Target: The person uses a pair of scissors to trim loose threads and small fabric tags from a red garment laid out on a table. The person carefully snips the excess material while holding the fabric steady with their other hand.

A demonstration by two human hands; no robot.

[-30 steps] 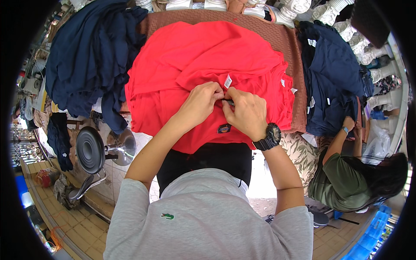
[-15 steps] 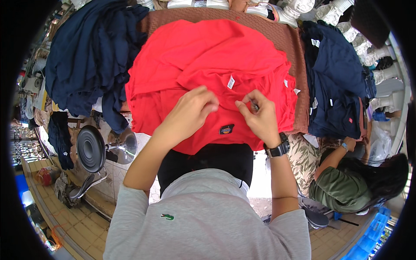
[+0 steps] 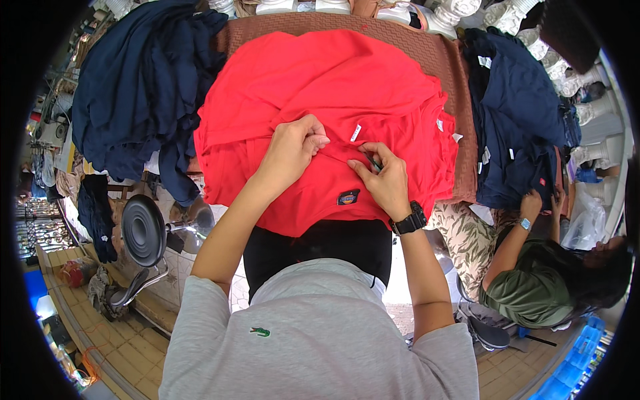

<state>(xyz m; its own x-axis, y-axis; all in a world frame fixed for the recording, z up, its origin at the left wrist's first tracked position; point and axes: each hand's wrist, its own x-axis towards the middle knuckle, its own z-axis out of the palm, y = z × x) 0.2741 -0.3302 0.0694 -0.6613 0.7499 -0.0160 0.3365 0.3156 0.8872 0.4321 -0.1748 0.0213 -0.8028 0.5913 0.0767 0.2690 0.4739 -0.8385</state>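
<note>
A red garment (image 3: 333,80), with more red cloth layered beneath it, is spread in front of me. It bears a dark patch (image 3: 347,198) near my side and a small white label (image 3: 356,133) farther up. My left hand (image 3: 293,150) is over its middle, thumb and fingers pinched together; what they hold, if anything, is too small to make out. Just to the right, my right hand (image 3: 385,179) is curled round a small dark tool (image 3: 374,162), mostly hidden by the fingers. Its thumb and forefinger point toward my left hand, close to the cloth.
Brown textured covering (image 3: 460,143) shows around the red cloth. Dark navy garments (image 3: 140,93) are heaped at left, and another navy stack (image 3: 517,120) lies at right. A co-worker (image 3: 533,280) sits at the lower right, hands at that stack. A round black stool seat (image 3: 143,230) stands lower left.
My left hand has turned and its fingers have closed into a pinch. My right hand has shifted slightly left, and the cloth around the white label has moved a little.
</note>
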